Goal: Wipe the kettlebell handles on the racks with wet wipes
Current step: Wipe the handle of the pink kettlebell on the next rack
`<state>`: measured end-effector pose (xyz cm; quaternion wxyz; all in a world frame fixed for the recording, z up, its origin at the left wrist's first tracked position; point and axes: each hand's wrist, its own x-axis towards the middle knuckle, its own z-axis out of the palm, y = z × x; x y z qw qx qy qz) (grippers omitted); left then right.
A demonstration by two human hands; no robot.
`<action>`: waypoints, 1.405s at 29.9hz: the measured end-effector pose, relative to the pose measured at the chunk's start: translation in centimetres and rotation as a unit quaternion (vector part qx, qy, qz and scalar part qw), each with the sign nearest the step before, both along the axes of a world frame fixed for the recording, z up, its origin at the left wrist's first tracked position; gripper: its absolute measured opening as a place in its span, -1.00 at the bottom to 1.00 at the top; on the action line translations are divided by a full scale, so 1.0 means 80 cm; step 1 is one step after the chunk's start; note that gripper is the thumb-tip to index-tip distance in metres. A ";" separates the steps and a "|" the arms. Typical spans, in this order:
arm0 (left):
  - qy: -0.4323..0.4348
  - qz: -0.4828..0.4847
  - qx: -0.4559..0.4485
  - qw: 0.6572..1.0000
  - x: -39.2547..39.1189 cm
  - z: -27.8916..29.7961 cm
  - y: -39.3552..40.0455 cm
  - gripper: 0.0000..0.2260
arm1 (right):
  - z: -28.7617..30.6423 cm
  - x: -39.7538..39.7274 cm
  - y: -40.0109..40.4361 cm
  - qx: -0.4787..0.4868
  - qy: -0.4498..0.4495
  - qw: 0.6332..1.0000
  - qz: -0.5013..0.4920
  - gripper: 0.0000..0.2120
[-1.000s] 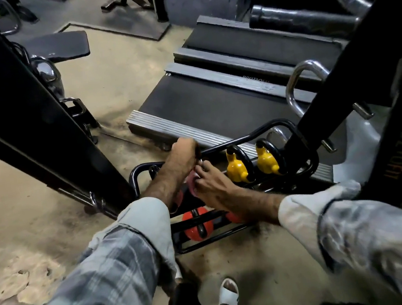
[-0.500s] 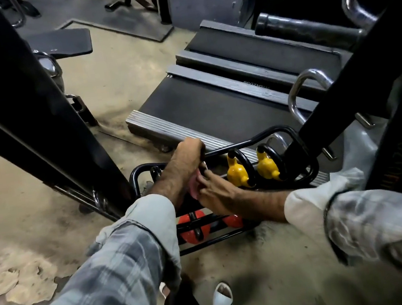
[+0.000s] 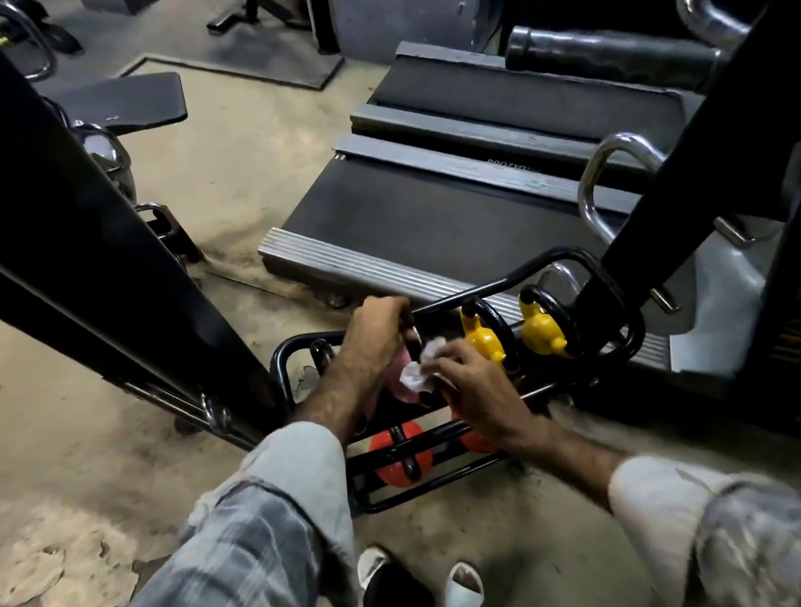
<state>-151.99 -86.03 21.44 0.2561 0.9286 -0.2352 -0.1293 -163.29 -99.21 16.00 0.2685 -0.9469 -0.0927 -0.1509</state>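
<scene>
Head view, looking down at a low black kettlebell rack (image 3: 616,350) on the concrete floor (image 3: 49,455); all places below are given relative to this rack.

- Left hand (image 3: 371,330): at the rack's upper tier, left of centre. Grip closed, fingers curled round a black kettlebell handle (image 3: 413,340) just below the top rail.
- Right hand (image 3: 471,381): just right of the left hand, in front of the upper tier. Grip closed, pinching a crumpled white wet wipe (image 3: 420,370) against the handle the left hand holds.
- Pink kettlebell (image 3: 399,380): upper tier, between the two hands, mostly hidden by them; the wipe lies against it.
- Yellow kettlebells: two on the upper tier, right of the hands, the nearer (image 3: 484,343) just beside the right hand's fingers, the farther (image 3: 544,334) toward the rack's right end; both with black handles upright.
- Red kettlebells (image 3: 399,457): lower tier, under the forearms, one partly covered by the right wrist.
- Treadmill deck (image 3: 427,217): directly behind the rack.
- Black machine upright (image 3: 68,221): left of the rack, leaning across the frame.
- Plaid sleeves (image 3: 232,584): in front of the rack, cuffs rolled back.
</scene>
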 end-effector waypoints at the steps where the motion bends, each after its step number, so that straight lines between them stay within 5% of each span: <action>1: 0.009 0.023 -0.041 0.999 -0.003 -0.011 0.003 -0.85 | -0.012 -0.012 0.006 0.084 0.006 0.994 -0.075 -0.84; 3: 0.036 0.091 -0.149 0.984 -0.019 -0.027 0.005 -0.76 | -0.014 -0.019 0.022 0.236 0.071 0.950 -0.190 -0.88; 6: 0.042 0.164 -0.202 0.965 -0.045 -0.028 0.010 -0.75 | 0.000 0.005 0.036 0.325 0.203 0.870 -0.309 -0.86; 12: 0.068 0.179 -0.216 0.957 -0.054 -0.044 0.020 -0.66 | 0.020 0.083 0.037 0.546 0.288 0.737 -0.277 -0.76; 19: 0.093 0.213 -0.233 0.944 -0.059 -0.051 0.014 -0.54 | 0.029 0.078 0.017 0.557 0.405 0.692 -0.218 -0.78; 27: 0.114 0.228 -0.219 0.942 -0.058 -0.051 0.007 -0.63 | 0.057 0.105 0.023 0.674 0.397 0.571 -0.250 -0.83; 29: 0.120 0.229 -0.222 0.940 -0.057 -0.050 0.008 -0.63 | 0.057 0.103 0.023 0.656 0.420 0.581 -0.236 -0.80; 32: 0.123 0.236 -0.216 0.939 -0.061 -0.044 0.012 -0.63 | 0.053 0.078 0.018 0.580 0.422 0.666 -0.205 -0.74; 37: 0.117 0.247 -0.210 0.939 -0.063 -0.039 0.007 -0.80 | 0.028 0.089 0.003 0.240 0.242 0.929 -0.144 -0.85; 40: 0.111 0.263 -0.210 0.935 -0.068 -0.037 -0.001 -0.77 | 0.022 0.129 0.001 0.046 0.198 0.977 -0.058 -0.88; 42: 0.113 0.273 -0.210 0.932 -0.073 -0.034 -0.004 -0.79 | 0.026 0.165 0.005 -0.106 0.219 0.969 0.050 -0.83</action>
